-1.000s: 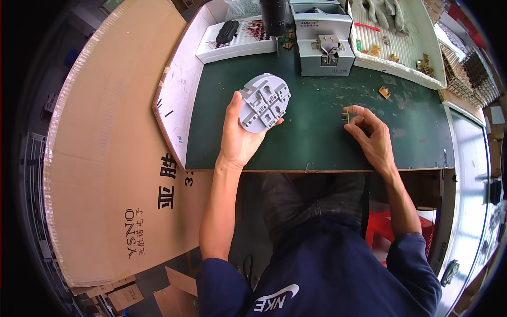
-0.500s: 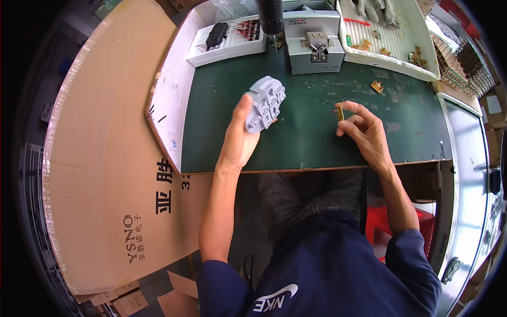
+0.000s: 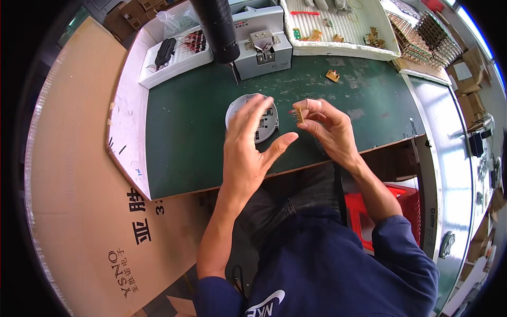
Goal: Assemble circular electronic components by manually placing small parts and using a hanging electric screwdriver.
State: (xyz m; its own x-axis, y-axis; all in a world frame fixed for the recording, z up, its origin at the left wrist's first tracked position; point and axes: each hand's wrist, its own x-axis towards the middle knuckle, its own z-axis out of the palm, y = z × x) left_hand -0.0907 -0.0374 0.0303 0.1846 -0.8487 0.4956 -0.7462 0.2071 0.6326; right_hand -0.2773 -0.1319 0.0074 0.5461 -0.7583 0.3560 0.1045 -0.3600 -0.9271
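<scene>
Your left hand (image 3: 246,148) is open, thumb out, over one grey disc (image 3: 271,126); contact is unclear. Your right hand (image 3: 331,131) pinches one small board (image 3: 300,115) upright.

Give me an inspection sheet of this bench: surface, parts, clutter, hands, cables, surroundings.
Surface: green tabletop, scuffed in places.
Parts: grey disc on the tabletop, partly hidden; small board held above it.
Clutter: loose yellow piece; tray with gloves and small parts.
Hands: left hand open, blurred, in front of the disc, contact unclear; right hand pinching the board.
Cables: red and black wires on the foam block.
Surroundings: machine and black tool at the back; large carton at left.
</scene>
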